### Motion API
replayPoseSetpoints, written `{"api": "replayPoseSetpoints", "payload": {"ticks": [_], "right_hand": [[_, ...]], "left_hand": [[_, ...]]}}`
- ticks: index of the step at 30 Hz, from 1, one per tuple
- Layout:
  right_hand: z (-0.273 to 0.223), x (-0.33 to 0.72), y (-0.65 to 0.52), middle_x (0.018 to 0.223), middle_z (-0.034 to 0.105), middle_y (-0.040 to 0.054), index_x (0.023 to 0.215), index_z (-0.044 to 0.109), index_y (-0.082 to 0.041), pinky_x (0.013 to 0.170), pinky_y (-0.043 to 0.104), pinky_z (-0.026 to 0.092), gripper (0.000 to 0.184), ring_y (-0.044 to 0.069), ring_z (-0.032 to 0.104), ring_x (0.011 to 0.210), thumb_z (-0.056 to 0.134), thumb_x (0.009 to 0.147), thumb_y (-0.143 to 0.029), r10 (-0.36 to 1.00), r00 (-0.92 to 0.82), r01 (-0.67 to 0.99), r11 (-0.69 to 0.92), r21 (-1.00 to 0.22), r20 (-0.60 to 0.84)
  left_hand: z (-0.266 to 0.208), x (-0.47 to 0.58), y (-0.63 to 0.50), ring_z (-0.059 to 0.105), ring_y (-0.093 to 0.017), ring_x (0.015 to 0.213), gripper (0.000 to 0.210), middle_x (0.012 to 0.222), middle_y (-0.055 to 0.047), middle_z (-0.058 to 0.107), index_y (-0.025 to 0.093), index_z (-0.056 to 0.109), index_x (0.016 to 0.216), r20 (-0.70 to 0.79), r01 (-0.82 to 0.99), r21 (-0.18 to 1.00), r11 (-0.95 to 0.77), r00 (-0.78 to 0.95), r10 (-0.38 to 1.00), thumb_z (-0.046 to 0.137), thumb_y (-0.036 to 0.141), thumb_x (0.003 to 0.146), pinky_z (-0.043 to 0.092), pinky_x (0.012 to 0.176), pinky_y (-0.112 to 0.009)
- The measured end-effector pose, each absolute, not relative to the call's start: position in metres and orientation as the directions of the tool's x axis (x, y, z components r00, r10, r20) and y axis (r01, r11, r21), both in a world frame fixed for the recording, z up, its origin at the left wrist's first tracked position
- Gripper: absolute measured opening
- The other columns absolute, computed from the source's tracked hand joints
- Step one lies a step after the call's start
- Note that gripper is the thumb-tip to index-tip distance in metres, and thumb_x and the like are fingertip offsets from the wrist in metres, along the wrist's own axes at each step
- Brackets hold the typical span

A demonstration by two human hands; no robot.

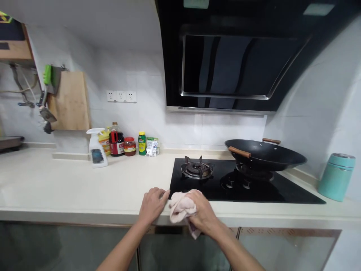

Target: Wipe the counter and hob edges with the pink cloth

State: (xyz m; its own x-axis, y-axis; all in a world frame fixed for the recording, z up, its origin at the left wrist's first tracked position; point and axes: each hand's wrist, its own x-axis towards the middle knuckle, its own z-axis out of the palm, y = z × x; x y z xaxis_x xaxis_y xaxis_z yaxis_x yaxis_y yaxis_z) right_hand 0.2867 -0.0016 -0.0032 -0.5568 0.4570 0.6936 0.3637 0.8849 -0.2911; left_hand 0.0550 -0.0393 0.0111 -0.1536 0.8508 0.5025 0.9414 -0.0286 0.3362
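My right hand (204,212) grips a crumpled pale pink cloth (180,206) at the front left edge of the black gas cooktop (214,194). Part of the cloth hangs down over the counter's front edge. To its left, my left hand (153,203) rests on the white counter (70,188), holding nothing, with the thumb apart and pointing toward the cooktop's corner. Behind the hands is the bare left burner (196,169). A black wok (267,156) with wooden handles sits over the right burner.
Along the back wall stand a white spray bottle (97,148), a dark sauce bottle (116,141), a red jar (130,146) and a green bottle (142,143). A range hood (225,67) overhangs the cooktop. At right is a turquoise flask (337,177); a cutting board (72,101) hangs left.
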Motion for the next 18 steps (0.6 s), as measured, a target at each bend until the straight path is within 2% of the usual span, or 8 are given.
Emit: {"api": "replayPoseSetpoints", "payload": {"ticks": [2,4,7,10,13,16,18], "right_hand": [[0.012,0.304,0.021,0.108,0.068,0.0051,0.104,0.069,-0.026,0.091,0.035,0.04,0.017,0.022,0.057,0.101,0.058,0.091,-0.03,0.499,-0.474,0.474,0.839,-0.267,0.726],[0.024,0.325,0.046,0.118,0.068,0.0078,0.114,0.07,-0.026,0.096,0.037,0.038,0.028,0.026,0.057,0.111,0.061,0.088,-0.032,0.585,-0.417,0.641,0.732,-0.231,0.696],[0.031,0.348,0.076,0.129,0.066,0.0122,0.127,0.066,-0.021,0.1,0.039,0.038,0.047,0.03,0.056,0.12,0.065,0.083,-0.038,0.803,-0.322,0.855,0.474,-0.209,0.502],[0.027,0.351,0.091,0.122,0.07,0.0176,0.122,0.068,-0.015,0.095,0.042,0.039,0.051,0.033,0.06,0.114,0.056,0.089,-0.053,0.905,-0.237,0.926,0.321,-0.2,0.354],[0.023,0.335,0.087,0.113,0.073,0.0178,0.112,0.069,-0.014,0.093,0.041,0.037,0.046,0.032,0.061,0.111,0.055,0.089,-0.051,0.891,-0.293,0.91,0.371,-0.184,0.347],[0.024,0.31,0.07,0.109,0.074,0.0135,0.105,0.07,-0.016,0.091,0.037,0.036,0.036,0.028,0.062,0.108,0.06,0.085,-0.044,0.853,-0.386,0.867,0.466,-0.178,0.351],[0.025,0.292,0.053,0.105,0.075,0.0084,0.099,0.07,-0.02,0.088,0.035,0.036,0.031,0.025,0.062,0.102,0.063,0.083,-0.046,0.815,-0.463,0.821,0.542,-0.178,0.349]], "left_hand": [[0.01,0.055,-0.039,0.066,-0.027,0.106,0.047,0.101,-0.008,0.076,0.025,0.075,0.088,0.498,0.941,0.337,-0.026,-0.155,0.853,0.04,0.052,0.101,0.044,0.092,-0.04],[0.009,0.056,-0.039,0.065,-0.027,0.107,0.048,0.1,-0.008,0.076,0.025,0.074,0.088,0.499,0.94,0.339,-0.034,-0.149,0.854,0.04,0.054,0.101,0.043,0.092,-0.041],[0.008,0.057,-0.04,0.064,-0.028,0.108,0.046,0.101,-0.008,0.076,0.025,0.074,0.089,0.502,0.934,0.354,-0.052,-0.143,0.853,0.041,0.055,0.101,0.042,0.094,-0.041],[0.007,0.058,-0.04,0.064,-0.028,0.11,0.046,0.103,-0.008,0.075,0.024,0.074,0.092,0.492,0.919,0.391,-0.053,-0.161,0.855,0.041,0.055,0.101,0.042,0.096,-0.042],[0.007,0.058,-0.04,0.063,-0.028,0.114,0.046,0.109,-0.008,0.075,0.024,0.075,0.097,0.488,0.885,0.461,-0.059,-0.198,0.85,0.043,0.057,0.1,0.041,0.099,-0.043],[0.007,0.057,-0.037,0.063,-0.026,0.117,0.043,0.113,-0.007,0.075,0.025,0.075,0.101,0.485,0.849,0.526,-0.056,-0.245,0.84,0.045,0.057,0.099,0.041,0.103,-0.041],[0.007,0.054,-0.035,0.064,-0.026,0.116,0.044,0.113,-0.007,0.075,0.025,0.075,0.102,0.473,0.832,0.553,-0.037,-0.278,0.836,0.044,0.057,0.099,0.042,0.103,-0.041]]}}
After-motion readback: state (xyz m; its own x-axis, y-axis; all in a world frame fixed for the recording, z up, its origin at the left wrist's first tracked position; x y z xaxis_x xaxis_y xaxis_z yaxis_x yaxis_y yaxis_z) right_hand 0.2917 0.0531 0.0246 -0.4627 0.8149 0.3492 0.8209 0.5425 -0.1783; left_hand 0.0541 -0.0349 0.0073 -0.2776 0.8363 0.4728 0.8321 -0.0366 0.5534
